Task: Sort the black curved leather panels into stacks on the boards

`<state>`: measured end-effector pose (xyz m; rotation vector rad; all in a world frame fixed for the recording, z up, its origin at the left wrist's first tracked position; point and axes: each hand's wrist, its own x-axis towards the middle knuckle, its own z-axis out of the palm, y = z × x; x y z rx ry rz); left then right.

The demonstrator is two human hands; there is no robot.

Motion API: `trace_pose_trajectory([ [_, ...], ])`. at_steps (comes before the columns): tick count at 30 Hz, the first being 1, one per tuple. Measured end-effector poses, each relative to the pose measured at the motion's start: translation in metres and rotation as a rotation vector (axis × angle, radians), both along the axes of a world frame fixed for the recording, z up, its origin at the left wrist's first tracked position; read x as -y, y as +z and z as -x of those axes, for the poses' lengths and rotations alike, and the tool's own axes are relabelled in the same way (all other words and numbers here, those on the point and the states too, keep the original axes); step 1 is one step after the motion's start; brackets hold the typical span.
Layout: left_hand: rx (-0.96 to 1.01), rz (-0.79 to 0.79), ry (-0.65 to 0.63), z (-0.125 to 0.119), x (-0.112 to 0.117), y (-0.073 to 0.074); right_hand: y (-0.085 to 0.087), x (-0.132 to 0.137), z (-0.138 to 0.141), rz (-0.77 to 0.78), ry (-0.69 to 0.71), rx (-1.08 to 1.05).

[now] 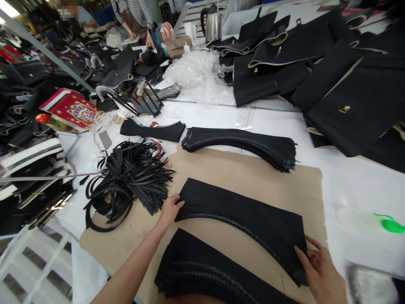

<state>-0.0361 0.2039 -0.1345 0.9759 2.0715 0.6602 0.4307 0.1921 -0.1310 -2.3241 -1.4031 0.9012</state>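
A curved black fabric panel [240,215] with stitching along its concave edge is stretched between my hands. My left hand [171,207] pinches its left end, fingers closed at the edge. At the other end, my right hand [321,264] grips the lower right corner, thumb on top and fingers at the side. Closest to me lies a stack of similar black panels [202,270], partly cut off by the bottom of the view. Beyond the held panel rests another stack of curved black pieces [237,143]. Brown paper [303,181] lies beneath.
A heap of black strips [136,173] sits left of the panel. Black bag parts [351,101] pile up at the far right. A bottle with a green cap [392,225] lies at right. Further back are a router [147,103], clear plastic [196,76], a kettle [211,25] and another person.
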Motion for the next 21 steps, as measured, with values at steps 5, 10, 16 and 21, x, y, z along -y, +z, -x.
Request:
trace_pose_trajectory([
  [5,0.037,-0.022,0.005,-0.001,0.004,0.000,-0.001,0.002,-0.001,-0.032,0.012,0.011],
  [10,-0.024,-0.004,0.027,0.002,0.004,-0.005,0.002,0.001,0.003,-0.039,0.020,0.013],
  [16,-0.049,0.049,0.026,0.000,0.006,-0.006,0.011,0.001,0.012,-0.088,0.036,0.006],
  [21,-0.181,0.199,-0.049,0.000,0.001,-0.009,0.010,0.001,0.009,-0.127,0.056,-0.001],
])
